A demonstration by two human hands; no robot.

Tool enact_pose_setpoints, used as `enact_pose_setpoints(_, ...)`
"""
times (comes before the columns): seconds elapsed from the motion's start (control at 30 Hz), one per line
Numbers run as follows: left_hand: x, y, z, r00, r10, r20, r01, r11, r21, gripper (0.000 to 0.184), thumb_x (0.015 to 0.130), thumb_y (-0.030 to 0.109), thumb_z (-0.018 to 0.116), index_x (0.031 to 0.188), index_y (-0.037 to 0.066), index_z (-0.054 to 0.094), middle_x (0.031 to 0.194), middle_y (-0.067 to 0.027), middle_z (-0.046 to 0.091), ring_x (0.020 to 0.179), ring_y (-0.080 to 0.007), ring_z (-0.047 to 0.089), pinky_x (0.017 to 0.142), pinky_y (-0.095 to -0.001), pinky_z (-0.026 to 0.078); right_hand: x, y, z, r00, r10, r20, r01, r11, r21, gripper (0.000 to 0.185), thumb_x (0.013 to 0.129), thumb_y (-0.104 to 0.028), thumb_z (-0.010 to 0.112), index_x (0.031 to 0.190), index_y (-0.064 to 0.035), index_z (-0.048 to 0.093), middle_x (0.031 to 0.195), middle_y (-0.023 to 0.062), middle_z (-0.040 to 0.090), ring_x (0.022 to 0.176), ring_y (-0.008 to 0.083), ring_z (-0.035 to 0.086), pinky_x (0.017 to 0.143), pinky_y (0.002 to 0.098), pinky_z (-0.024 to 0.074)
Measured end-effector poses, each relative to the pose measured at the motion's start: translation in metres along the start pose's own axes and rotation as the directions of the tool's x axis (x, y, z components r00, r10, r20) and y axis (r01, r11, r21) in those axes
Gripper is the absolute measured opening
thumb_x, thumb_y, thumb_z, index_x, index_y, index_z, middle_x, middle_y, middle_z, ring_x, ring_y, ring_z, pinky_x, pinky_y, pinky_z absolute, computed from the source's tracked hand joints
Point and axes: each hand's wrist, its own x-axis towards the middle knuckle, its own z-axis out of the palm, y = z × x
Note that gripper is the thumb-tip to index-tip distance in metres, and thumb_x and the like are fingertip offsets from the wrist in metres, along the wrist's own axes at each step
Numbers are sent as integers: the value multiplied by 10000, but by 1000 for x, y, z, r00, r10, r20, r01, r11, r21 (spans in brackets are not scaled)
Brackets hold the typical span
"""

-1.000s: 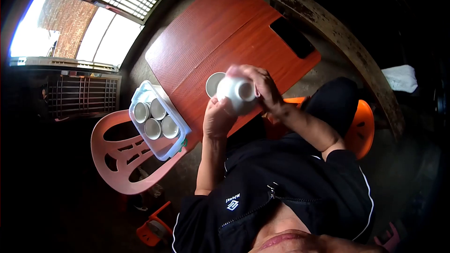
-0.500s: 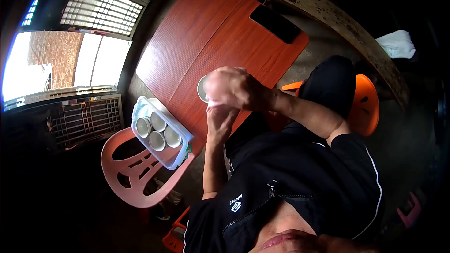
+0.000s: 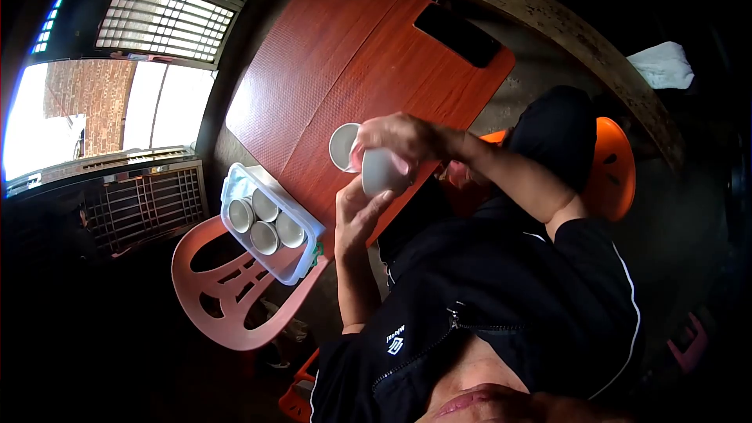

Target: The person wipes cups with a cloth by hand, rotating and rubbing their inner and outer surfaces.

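Note:
My left hand (image 3: 359,215) grips a pale grey cup (image 3: 380,175) from below, above the near edge of the red-brown table (image 3: 352,55). Over the cup's upper part is my right hand (image 3: 399,137), its fingers bent round a pink cloth (image 3: 402,164) pressed to the cup. The cup's far side is hidden by the hand and cloth. Just beyond, a second cup (image 3: 343,146) shows its pale inside, partly covered by my right hand.
A clear plastic box (image 3: 296,270) with several cups (image 3: 265,236) rests by a pink chair (image 3: 196,266) at the left. A black phone-like slab (image 3: 457,35) lies at the table's far right. An orange chair (image 3: 615,172) stands right of my leg.
My right hand has shifted slightly up and right, uncovering the held cup and more of the second cup. My left hand has moved a little lower and keeps its grip.

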Motion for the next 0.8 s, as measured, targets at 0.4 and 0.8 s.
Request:
enact_pose_setpoints(0.4, 2, -25, 8, 999, 23, -46, -18, 996, 92, 208, 846, 28, 624, 1038, -49, 604, 899, -49, 646, 844, -111, 581, 777, -255, 465, -35, 13, 25, 909, 148, -389, -269, 923, -277, 308, 708, -276, 705, 859, -36, 585, 816, 96, 600, 868, 236, 607, 781, 353, 508)
enact_pose_setpoints(0.8, 13, -12, -8, 1000, -3, 24, 6, 996, -87, 286, 766, 87, 720, 979, -74, 617, 886, -85, 655, 823, -156, 615, 782, -289, 484, -3, -15, 1, 963, 212, -167, -263, 878, -400, 222, 791, -136, 613, 972, -19, 556, 875, 127, 643, 786, 293, 645, 721, 395, 521)
